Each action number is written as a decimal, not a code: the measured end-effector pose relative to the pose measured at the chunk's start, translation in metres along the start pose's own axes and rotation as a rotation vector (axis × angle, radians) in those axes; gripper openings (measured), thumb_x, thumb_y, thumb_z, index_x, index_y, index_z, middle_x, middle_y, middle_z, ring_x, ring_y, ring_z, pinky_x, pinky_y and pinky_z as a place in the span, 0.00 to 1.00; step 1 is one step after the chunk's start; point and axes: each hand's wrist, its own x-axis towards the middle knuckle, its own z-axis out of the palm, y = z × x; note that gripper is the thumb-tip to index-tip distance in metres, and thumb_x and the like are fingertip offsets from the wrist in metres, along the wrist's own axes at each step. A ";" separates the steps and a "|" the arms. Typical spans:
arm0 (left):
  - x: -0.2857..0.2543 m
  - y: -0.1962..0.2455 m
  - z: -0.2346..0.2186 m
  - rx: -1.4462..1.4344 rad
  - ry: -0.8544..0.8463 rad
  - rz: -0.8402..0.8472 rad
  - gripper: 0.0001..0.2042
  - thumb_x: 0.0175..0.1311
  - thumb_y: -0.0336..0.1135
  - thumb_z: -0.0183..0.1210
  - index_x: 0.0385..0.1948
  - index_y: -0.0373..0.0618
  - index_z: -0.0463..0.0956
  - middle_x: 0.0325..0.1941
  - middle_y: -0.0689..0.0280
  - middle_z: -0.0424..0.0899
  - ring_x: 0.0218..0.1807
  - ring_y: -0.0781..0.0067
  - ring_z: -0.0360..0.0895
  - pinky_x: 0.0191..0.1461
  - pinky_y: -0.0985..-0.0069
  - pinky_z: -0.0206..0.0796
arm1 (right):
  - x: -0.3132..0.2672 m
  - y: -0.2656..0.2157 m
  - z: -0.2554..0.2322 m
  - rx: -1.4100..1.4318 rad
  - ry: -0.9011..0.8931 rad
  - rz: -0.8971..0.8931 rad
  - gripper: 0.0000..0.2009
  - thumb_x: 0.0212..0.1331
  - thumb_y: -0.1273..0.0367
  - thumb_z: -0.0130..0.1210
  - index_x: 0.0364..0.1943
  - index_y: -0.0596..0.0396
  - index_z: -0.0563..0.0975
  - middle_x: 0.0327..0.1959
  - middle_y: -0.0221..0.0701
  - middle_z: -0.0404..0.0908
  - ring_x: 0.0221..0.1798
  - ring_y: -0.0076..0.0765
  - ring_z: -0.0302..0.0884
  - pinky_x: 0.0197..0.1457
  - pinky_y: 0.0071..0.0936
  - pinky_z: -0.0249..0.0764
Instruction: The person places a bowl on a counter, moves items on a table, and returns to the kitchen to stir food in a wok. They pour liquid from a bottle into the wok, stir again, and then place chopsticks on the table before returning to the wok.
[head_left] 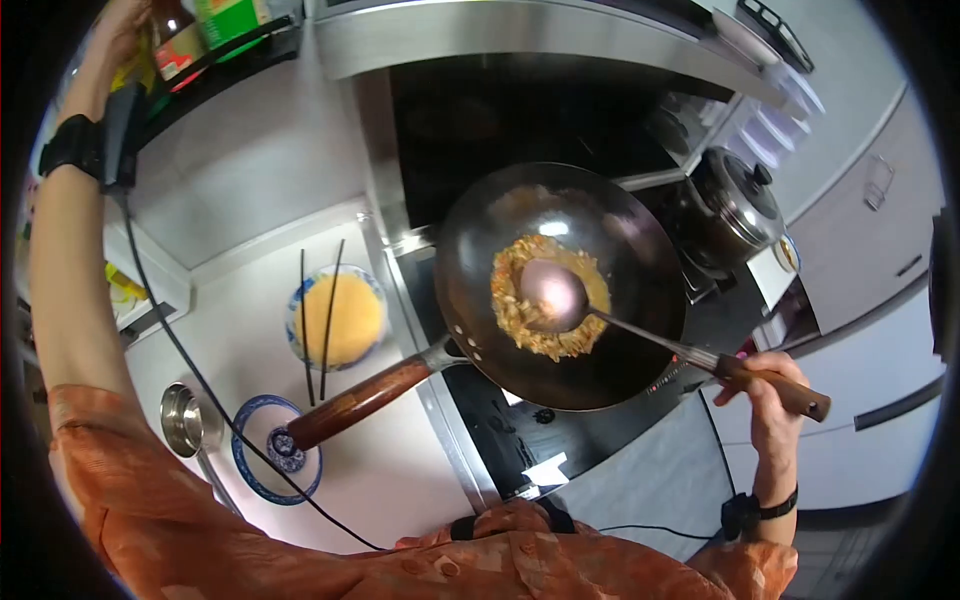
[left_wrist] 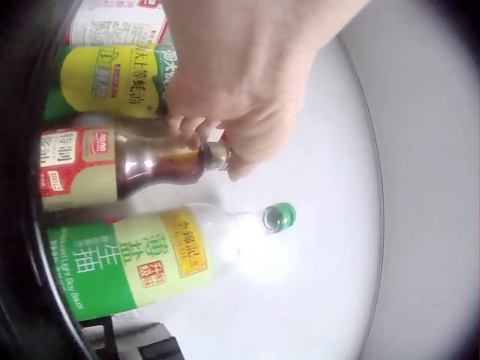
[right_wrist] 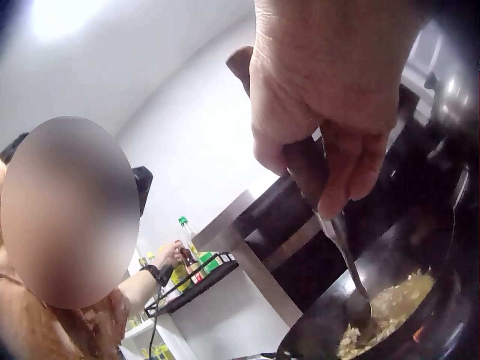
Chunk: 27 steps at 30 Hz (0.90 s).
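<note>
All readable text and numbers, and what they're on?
"李錦記": green-capped bottle
"薄盐生抽": same bottle
"Light Soy Sauce": same bottle
"加加": brown bottle
"特制": same bottle
"上等蚝油": yellow-labelled bottle
Too small or blurred: red-and-white label, fine print, cooktop marks, all numbers.

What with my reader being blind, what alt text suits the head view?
A person's right hand holds a ladle on chopped food in a dark wok, while the left hand grips a bottle. Left of the wok, two chopsticks cross a bowl.

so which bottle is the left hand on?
The red-labelled dark brown bottle: the left hand grips its neck; the green-capped bottle beside it is untouched.
</note>
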 end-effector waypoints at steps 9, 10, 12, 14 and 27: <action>-0.032 0.049 0.043 0.184 0.485 0.382 0.13 0.53 0.34 0.56 0.40 0.41 0.76 0.41 0.51 0.80 0.36 0.44 0.77 0.42 0.53 0.68 | 0.024 0.021 -0.001 -0.412 0.092 -0.130 0.11 0.53 0.71 0.58 0.39 0.61 0.74 0.35 0.36 0.77 0.35 0.31 0.79 0.39 0.22 0.75; -0.037 0.054 0.051 0.176 0.475 0.378 0.13 0.53 0.34 0.56 0.40 0.41 0.76 0.41 0.51 0.80 0.36 0.44 0.77 0.42 0.53 0.68 | 0.029 0.023 0.005 -0.340 0.103 -0.100 0.12 0.52 0.71 0.58 0.39 0.61 0.74 0.35 0.35 0.77 0.35 0.29 0.79 0.38 0.21 0.74; -0.050 0.061 0.062 0.757 0.694 0.495 0.13 0.48 0.35 0.57 0.33 0.36 0.77 0.35 0.50 0.81 0.38 0.54 0.78 0.45 0.65 0.69 | 0.037 0.022 0.012 -0.393 0.050 -0.075 0.12 0.52 0.71 0.58 0.39 0.61 0.74 0.35 0.35 0.78 0.35 0.29 0.79 0.40 0.21 0.74; -0.055 0.062 0.064 0.827 0.706 0.541 0.13 0.48 0.36 0.56 0.33 0.36 0.77 0.34 0.50 0.81 0.38 0.54 0.78 0.44 0.66 0.69 | 0.038 0.018 0.013 -0.339 -0.004 -0.066 0.11 0.52 0.72 0.58 0.39 0.61 0.75 0.34 0.35 0.78 0.35 0.29 0.79 0.39 0.21 0.75; -0.050 0.061 0.042 0.833 0.437 0.860 0.14 0.47 0.36 0.56 0.33 0.35 0.77 0.32 0.48 0.80 0.38 0.45 0.76 0.47 0.62 0.68 | 0.039 -0.038 -0.041 -0.332 0.131 0.044 0.11 0.55 0.66 0.55 0.35 0.62 0.75 0.25 0.32 0.77 0.23 0.23 0.75 0.23 0.19 0.74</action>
